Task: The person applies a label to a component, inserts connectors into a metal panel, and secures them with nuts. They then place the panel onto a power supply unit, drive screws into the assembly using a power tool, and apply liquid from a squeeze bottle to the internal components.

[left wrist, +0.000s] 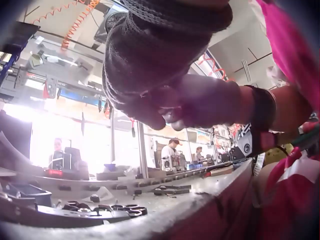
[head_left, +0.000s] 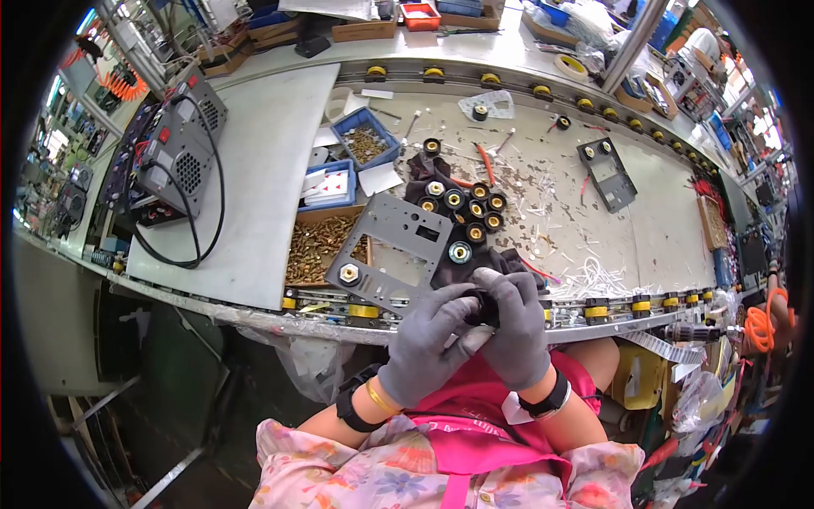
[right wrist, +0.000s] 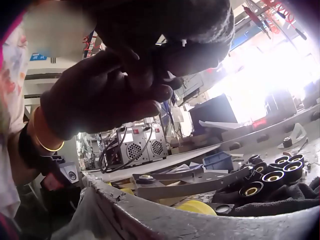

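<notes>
Close to my body, at the bench's front edge, both grey-gloved hands meet around a small black part [head_left: 484, 309], mostly hidden by the fingers; I cannot tell its exact kind. My left hand [head_left: 426, 341] grips it from the left, thumb and fingers curled. My right hand [head_left: 519, 332] holds it from the other side, fingers bent over its top. Just beyond lies a grey metal panel [head_left: 383, 222] with cutouts and a brass-nutted connector [head_left: 348, 273] at its near corner. Several black round sockets [head_left: 477, 209] with brass centres are heaped on a dark cloth [head_left: 510, 262].
Brass fittings fill a cardboard box [head_left: 292, 222] and a blue bin [head_left: 392, 153] at the left. A second grey panel [head_left: 607, 174] lies at the right. White scraps [head_left: 593, 278] litter the bench. Far left stands a grey machine [head_left: 182, 157] with black cables.
</notes>
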A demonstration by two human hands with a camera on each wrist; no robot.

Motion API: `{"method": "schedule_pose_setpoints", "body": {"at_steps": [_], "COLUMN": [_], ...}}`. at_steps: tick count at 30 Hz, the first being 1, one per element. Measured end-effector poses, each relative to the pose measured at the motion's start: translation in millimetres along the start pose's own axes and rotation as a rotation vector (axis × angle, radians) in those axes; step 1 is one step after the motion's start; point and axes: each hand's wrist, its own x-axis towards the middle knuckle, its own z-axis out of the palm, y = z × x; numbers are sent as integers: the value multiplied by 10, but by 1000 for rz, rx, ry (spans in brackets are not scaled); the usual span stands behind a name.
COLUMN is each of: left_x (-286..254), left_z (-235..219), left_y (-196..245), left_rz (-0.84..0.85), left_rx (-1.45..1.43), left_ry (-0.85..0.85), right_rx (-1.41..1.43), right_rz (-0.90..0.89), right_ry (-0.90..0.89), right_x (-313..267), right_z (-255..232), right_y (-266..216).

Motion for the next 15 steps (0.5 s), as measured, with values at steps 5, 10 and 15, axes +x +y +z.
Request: {"method": "schedule_pose_setpoints", "body": {"at_steps": [5, 10, 15], "left_x": [-207, -286, -282], "left_z": [49, -23, -60], "left_y": [-89, -123, -84], "left_rz": [-510, -653, -636], "left_rx": [-745, -1170, -1287], "left_ry": [127, 29, 16], "right_rx": [253, 213, 237], "right_rz": [113, 7, -32], "right_ry": [-191, -144, -122], "right_x": [7, 23, -29], "right_z": [-145, -154, -122], "right_y": [-128, -91, -162]}}
